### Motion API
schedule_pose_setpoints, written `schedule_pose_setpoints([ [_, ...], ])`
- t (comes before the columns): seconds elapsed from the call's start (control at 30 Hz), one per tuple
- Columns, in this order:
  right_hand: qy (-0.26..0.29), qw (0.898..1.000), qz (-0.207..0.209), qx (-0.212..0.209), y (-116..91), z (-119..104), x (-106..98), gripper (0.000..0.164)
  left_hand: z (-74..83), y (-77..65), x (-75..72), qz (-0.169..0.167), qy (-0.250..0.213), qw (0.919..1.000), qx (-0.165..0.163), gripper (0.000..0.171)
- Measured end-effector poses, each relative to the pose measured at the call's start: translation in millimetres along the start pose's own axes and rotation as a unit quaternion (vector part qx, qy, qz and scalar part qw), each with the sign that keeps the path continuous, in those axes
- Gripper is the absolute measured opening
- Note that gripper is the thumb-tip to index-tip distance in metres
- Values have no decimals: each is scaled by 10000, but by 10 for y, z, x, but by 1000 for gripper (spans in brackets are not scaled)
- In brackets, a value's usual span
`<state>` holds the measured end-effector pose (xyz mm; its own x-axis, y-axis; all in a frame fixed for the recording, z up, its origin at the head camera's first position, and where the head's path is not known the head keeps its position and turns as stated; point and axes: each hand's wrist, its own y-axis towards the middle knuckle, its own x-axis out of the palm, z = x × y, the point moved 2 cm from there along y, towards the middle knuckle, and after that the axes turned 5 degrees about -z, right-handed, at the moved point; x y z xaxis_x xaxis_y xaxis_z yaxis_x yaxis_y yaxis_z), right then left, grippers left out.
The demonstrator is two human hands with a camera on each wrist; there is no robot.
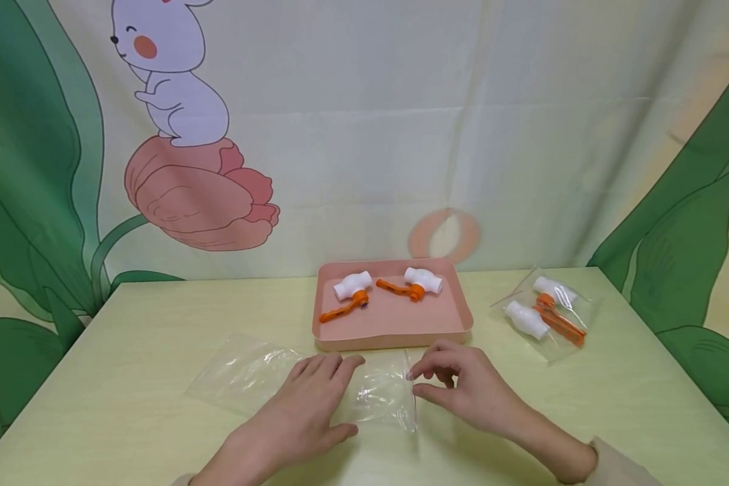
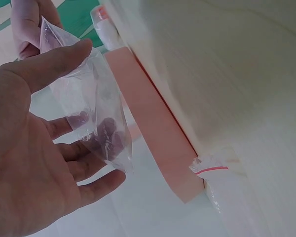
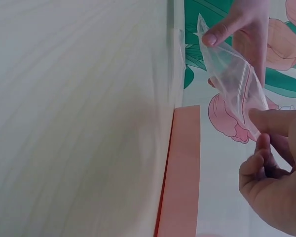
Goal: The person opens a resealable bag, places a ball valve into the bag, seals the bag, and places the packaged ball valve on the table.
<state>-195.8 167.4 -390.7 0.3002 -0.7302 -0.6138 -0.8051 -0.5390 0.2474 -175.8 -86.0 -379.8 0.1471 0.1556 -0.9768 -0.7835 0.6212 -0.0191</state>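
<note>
- We hold the clear bag in front of us, just on the 6 o'clock side of the pink tray.
- Our right hand pinches the bag's rim near its red strip, at the 3 o'clock end; our left hand grasps the 9 o'clock end loosely, thumb on one side and fingers on the other.
- We see nothing inside this bag, so we judge its filling not yet begun; whether its mouth is parted, we cannot tell.
- Done, as we read it: the filled bag lies at 2 o'clock from our hands, with two white valve bodies and orange parts inside. Whether it is sealed is too small to tell.
- Left, as we read it: two orange-handled valves in the tray, the first valve towards 9 o'clock, the second valve towards 2 o'clock.
- At 9 o'clock on the table lies a flat spare bag, with no contents that we can see.
</note>
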Motion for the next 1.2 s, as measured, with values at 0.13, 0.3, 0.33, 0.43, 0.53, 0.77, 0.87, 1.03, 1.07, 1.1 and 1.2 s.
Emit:
schedule_pose_setpoints([
  [0.13,434,9983,-184,342,8,9,10,13,3,1,-2,83,37,10000,16,83],
  [0.3,915,9933,-281,654,20,-3,31,11,1,12,-4,198,141,9997,24,80],
  [0.33,991,9921,-267,715,23,-7,33,11,0,11,-4,234,162,9996,28,79],
  [0.43,1299,9877,-191,844,29,-16,38,13,-1,8,-2,316,236,9992,44,77],
  [0.53,1663,9815,-136,943,30,-16,44,18,2,7,1,345,308,9989,48,77],
  [0.77,2336,9639,-214,1256,50,-5,69,22,21,11,3,338,411,9986,-18,77],
  [0.87,2666,9540,-306,1335,64,-9,90,25,24,11,6,414,441,9982,-7,75],
  [1.03,2877,9489,-395,1237,70,-15,110,27,30,24,-6,470,431,9980,45,73],
  [1.07,2861,9498,-404,1199,70,-14,111,25,32,27,-9,465,400,9981,60,72],
  [1.1,2865,9501,-423,1161,69,-13,112,24,35,32,-14,457,369,9982,76,72],
  [1.2,2841,9523,-462,1014,64,-11,111,21,46,39,-25,464,295,9984,137,71],
])
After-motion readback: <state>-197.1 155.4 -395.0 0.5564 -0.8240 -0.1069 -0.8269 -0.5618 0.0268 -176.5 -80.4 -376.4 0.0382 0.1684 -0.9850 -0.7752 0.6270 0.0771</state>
